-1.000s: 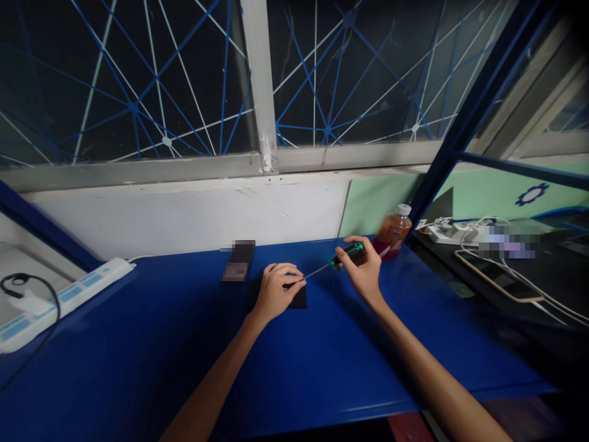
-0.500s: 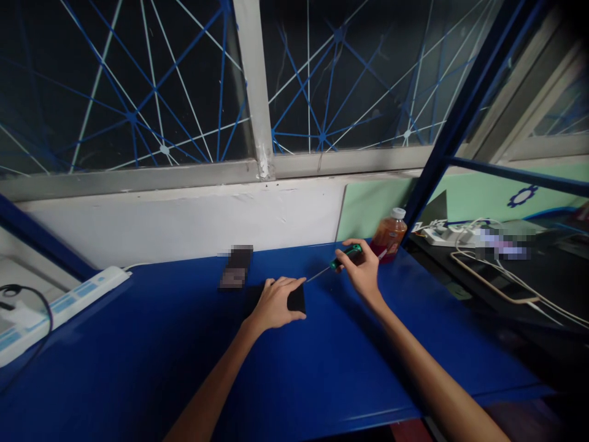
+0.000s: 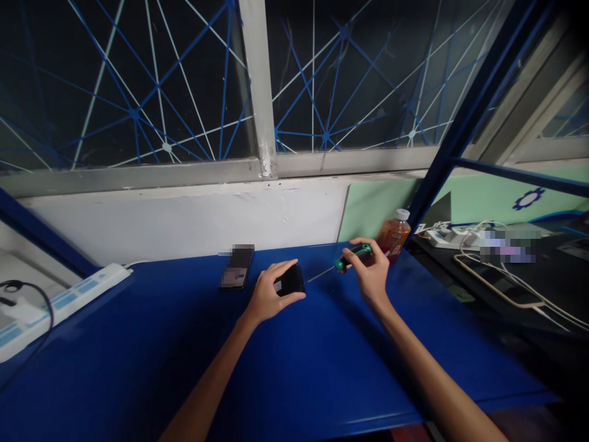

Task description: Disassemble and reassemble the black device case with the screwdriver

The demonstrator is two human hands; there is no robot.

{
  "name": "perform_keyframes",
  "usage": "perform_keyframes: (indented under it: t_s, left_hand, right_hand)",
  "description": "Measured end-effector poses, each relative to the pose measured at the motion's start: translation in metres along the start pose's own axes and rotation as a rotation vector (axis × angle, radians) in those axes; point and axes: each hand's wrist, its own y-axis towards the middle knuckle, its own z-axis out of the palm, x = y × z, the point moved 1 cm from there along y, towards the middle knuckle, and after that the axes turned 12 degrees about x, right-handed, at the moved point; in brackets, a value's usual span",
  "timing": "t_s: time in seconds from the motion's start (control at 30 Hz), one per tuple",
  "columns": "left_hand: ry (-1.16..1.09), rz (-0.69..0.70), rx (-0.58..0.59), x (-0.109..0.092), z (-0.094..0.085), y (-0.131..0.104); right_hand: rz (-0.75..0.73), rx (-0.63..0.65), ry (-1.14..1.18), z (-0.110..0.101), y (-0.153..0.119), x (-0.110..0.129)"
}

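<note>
A small black box-like object (image 3: pixel 291 281) is held by my left hand (image 3: pixel 265 293), thumb along its near side and fingers along its far side. To its right, my right hand (image 3: pixel 372 270) grips a screwdriver with a green and black handle (image 3: pixel 353 256). The thin metal shaft points down and left, its tip close to the black object's right end with a small gap between them. Left of my left hand, a dark phone-like slab (image 3: pixel 237 267) lies flat on the blue table (image 3: pixel 294 380).
A bottle of reddish drink (image 3: pixel 394 234) stands at the table's back right, beside a blue metal post (image 3: pixel 442 159). At the left edge lies a white power strip (image 3: pixel 83 291). On a black surface to the right are a phone (image 3: pixel 497 281), cables and another power strip.
My left hand's grip has shifted to the black object's sides, and the object is turned and uncovered more. My right hand has moved slightly right with the screwdriver, whose tip is now off my left fingertips.
</note>
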Motion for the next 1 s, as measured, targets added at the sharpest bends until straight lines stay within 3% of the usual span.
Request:
perform_keyframes:
  t_s: [0.67,0.87,1.0]
  left_hand:
    - [0.055,0.017,-0.015,-0.0023,0.0017,-0.0001]
    - [0.071,-0.010,-0.030,-0.0012,0.0023,0.0001]
    - [0.074,-0.020,-0.034,0.0017,0.0026,0.0001]
  right_hand:
    - [-0.075,0.015,-0.135,0.0023,-0.0067,0.0039]
    - [-0.085,0.151,-0.030,-0.0014,-0.0079,0.0044]
    - [-0.062,0.161,-0.002,-0.0012,-0.0082,0.0050]
